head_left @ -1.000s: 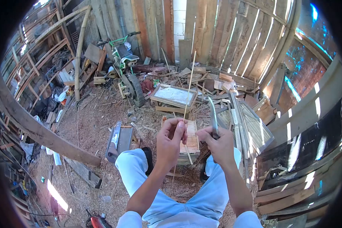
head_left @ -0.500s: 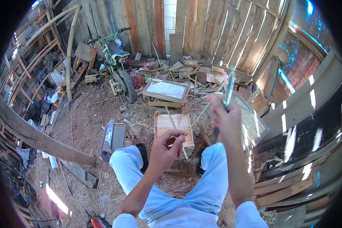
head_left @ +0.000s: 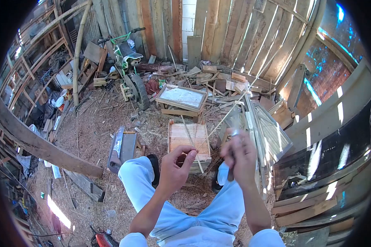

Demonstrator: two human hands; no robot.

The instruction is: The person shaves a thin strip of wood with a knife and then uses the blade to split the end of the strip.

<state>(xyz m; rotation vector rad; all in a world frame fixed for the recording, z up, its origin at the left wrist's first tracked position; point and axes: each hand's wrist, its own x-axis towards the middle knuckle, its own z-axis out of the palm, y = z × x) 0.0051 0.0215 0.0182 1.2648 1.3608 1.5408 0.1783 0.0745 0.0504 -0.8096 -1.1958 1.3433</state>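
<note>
Woodworking shed: plank wall (head_left: 218, 35), handsaw (head_left: 116, 150), scrap wood (head_left: 231, 78), shavings (head_left: 90, 136) across ground.

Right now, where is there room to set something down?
The widest patch is the shavings-strewn floor left of the saw, between beam and bike. A narrower gap runs between saw and crate. It is crowded behind the framed panel, with scraps, and beyond the right hand, with boards.

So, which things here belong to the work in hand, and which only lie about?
Seem in use:
- thin strips, at the left hand
- blurred tool, in the right hand

Seem just lying about:
- handsaw
- small bike
- framed panel
- wood scraps
</note>
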